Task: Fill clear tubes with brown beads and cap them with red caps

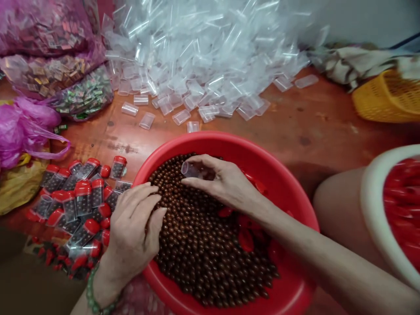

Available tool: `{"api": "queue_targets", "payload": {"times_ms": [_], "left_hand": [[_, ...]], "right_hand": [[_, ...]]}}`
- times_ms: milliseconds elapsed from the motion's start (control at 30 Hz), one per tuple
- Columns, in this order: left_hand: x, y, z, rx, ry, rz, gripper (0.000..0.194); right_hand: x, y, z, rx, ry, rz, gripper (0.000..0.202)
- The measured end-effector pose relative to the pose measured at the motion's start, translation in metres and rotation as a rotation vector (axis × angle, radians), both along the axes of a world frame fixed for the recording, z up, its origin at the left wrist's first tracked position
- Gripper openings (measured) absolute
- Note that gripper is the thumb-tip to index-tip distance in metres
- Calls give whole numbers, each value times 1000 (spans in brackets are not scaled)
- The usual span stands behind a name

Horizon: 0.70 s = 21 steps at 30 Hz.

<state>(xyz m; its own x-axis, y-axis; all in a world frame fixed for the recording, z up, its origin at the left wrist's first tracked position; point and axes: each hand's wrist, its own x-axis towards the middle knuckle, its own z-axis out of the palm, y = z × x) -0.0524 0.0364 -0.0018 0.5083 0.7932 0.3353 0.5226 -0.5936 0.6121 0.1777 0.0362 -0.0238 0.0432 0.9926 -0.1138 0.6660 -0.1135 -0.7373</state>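
Observation:
A red plastic basin (226, 136) holds a heap of small round brown balls (200, 245). Above the balls, my right hand (226, 179) pinches a small clear plastic container (190, 169) between thumb and fingers, its round mouth facing left. My left hand (136, 223) reaches over the basin's left rim, fingers loosely bent over the edge of the heap, with nothing visible in them. Several red caps (245, 238) lie on the right side inside the basin, partly behind my right forearm. Left of the basin lie many filled clear containers with red caps (83, 197).
A large pile of clear containers (203, 65) spreads across the back of the wooden table (295, 113). Bags of small coloured packets (59, 70) and a pink plastic bag (29, 127) are at left. At right are a yellow basket (374, 103) and a white bucket (369, 205) of red pieces.

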Motion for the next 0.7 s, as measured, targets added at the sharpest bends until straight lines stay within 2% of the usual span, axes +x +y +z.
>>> {"api": "queue_targets", "payload": {"times_ms": [67,167,367,467,600,700], "left_hand": [[5,3,-7,43,38,-38,16],[5,5,-9,50,88,-64,16],[8,4,-4,82,240,-124,15],[9,1,-4,99,338,-207,16],[12,-2,-3,65,513,-404,26],[15,-2,2,39,643,-527,34]], "right_hand": [[-9,1,-7,-32,-159,-28,41],[-24,-5,-11,-111,-334,33,46],[-41,-25,-1,-298,-456,167,26],[-38,-29,2,-396,-396,193,20],[-30,-27,-3,-537,-198,205,13],[-25,-22,-10,-709,10,228,21]]}}
